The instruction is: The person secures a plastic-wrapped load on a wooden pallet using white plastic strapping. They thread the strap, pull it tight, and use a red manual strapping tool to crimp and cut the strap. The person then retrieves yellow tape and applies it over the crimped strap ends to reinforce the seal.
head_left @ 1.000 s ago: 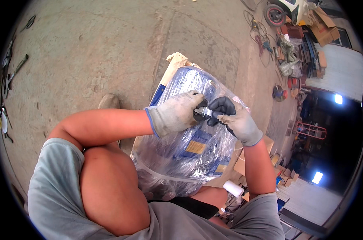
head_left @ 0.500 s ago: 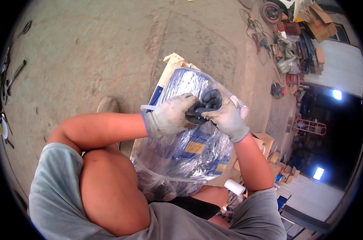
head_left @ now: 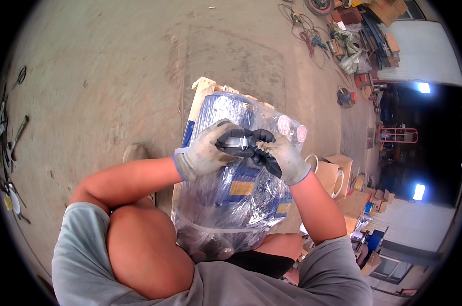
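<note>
Both my hands wear grey work gloves. My left hand [head_left: 204, 151] and my right hand [head_left: 283, 157] together grip a black rubber piece with a shiny metal band around it [head_left: 243, 144], held just above a large blue machine wrapped in clear plastic [head_left: 230, 199]. The left fingers curl over the piece's left end and the right fingers pinch its right end. The wrapped machine stands on a wooden pallet [head_left: 202, 86] right in front of my knees.
Bare concrete floor [head_left: 113, 66] stretches ahead and left. Hand tools [head_left: 9, 148] lie along the left edge. Cardboard boxes and a white bucket [head_left: 335, 173] sit to the right. Clutter, cables and scrap [head_left: 348, 41] pile up at the far right by a dark doorway.
Both hands shifted slightly toward me and left over the wrapped machine, and the black piece with its metal band has turned between the fingers.
</note>
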`<state>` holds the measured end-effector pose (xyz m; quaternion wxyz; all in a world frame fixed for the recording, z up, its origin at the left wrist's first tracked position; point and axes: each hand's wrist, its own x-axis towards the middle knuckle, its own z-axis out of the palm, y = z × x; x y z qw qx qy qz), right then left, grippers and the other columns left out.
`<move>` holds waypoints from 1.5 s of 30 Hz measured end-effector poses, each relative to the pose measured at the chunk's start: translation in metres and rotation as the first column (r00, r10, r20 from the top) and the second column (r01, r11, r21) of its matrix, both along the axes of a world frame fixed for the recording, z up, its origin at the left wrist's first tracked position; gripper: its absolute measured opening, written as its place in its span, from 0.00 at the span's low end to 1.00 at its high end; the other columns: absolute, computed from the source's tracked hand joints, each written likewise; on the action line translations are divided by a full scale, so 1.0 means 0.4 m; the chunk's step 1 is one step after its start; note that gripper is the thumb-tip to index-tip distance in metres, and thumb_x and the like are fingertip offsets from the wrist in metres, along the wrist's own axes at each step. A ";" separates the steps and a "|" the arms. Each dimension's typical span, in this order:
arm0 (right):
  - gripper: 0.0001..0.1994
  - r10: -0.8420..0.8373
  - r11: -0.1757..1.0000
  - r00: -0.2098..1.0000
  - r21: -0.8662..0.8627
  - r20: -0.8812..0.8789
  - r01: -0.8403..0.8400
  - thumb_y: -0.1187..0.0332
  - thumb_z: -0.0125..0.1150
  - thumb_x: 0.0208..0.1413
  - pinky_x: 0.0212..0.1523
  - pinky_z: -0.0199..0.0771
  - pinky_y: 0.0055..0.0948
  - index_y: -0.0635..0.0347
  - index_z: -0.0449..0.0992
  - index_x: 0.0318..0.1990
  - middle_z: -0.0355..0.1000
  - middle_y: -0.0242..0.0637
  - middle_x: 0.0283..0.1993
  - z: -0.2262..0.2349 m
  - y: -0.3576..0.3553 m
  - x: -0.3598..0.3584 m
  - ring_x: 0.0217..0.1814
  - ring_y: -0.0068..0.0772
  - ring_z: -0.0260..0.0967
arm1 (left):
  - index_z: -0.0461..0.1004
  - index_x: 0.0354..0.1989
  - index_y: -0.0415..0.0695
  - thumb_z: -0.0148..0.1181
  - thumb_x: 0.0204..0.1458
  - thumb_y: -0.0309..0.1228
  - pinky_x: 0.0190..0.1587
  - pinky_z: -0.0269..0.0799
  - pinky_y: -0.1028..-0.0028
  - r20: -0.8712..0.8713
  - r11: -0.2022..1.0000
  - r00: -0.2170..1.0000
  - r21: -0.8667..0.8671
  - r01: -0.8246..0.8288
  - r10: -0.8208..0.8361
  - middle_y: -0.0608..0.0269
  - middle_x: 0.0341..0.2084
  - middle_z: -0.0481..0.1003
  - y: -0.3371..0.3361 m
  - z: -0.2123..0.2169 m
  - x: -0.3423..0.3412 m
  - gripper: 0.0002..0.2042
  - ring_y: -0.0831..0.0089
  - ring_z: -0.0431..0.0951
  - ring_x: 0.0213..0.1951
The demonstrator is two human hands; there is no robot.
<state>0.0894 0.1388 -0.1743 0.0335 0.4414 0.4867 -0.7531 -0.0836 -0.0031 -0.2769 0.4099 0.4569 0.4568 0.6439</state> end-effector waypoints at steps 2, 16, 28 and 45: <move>0.15 0.019 0.999 1.000 -0.044 0.020 -0.018 0.73 0.57 0.71 0.41 0.78 0.21 0.71 0.74 0.60 0.77 0.32 0.47 -0.004 0.001 0.003 0.40 0.18 0.75 | 0.75 0.55 0.38 0.78 0.42 0.20 0.53 0.76 0.68 -0.063 1.000 0.998 0.004 -0.010 0.010 0.58 0.45 0.76 -0.006 -0.009 -0.002 0.28 0.65 0.79 0.48; 0.14 0.340 0.576 0.835 0.607 0.432 -0.548 0.63 0.67 0.60 0.40 0.76 0.37 0.68 0.81 0.42 0.79 0.49 0.35 0.116 0.024 -0.043 0.37 0.40 0.78 | 0.67 0.65 0.37 0.65 0.57 0.20 0.60 0.74 0.66 -0.061 0.902 0.912 -0.188 0.389 -0.406 0.53 0.53 0.77 0.033 0.083 -0.047 0.26 0.69 0.77 0.56; 0.14 -0.189 0.708 0.982 0.691 -0.009 0.143 0.63 0.62 0.66 0.42 0.80 0.30 0.62 0.82 0.52 0.83 0.42 0.40 0.125 0.255 0.258 0.38 0.27 0.79 | 0.74 0.50 0.36 0.47 0.58 0.12 0.28 0.70 0.76 0.397 0.836 0.861 -0.312 0.451 -0.317 0.60 0.35 0.78 0.073 0.084 0.010 0.14 0.76 0.76 0.30; 0.23 -0.118 0.735 0.592 0.470 0.798 -0.488 0.58 0.57 0.62 0.62 0.71 0.50 0.54 0.71 0.63 0.66 0.53 0.66 -0.816 0.079 0.885 0.64 0.58 0.71 | 0.77 0.51 0.37 0.51 0.48 0.12 0.53 0.75 0.71 -0.014 0.763 0.875 -0.497 0.414 -0.484 0.62 0.42 0.81 0.130 0.100 -0.016 0.21 0.74 0.79 0.47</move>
